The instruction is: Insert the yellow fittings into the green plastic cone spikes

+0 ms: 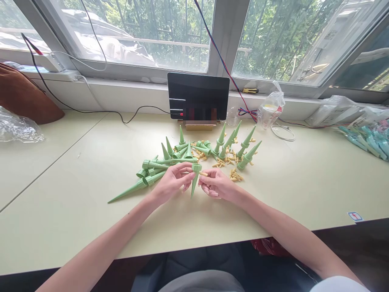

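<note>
My left hand [172,182] pinches a green plastic cone spike [195,177] by its wide top, its tip pointing down toward me. My right hand [216,184] holds a small tan plug [203,174] right beside the cone's open top. Behind my hands lies a pile of green cones [170,160], some lying flat, some standing upright [243,152]. Loose tan plugs [226,162] are scattered among them on the pale table [75,182].
A dark tablet [198,97] stands on a stand at the back under the window. Cables run along the sill. A brown bag [21,95] and clear plastic [16,129] sit at the left; a plastic bag [270,107] and teal parts [369,140] at the right.
</note>
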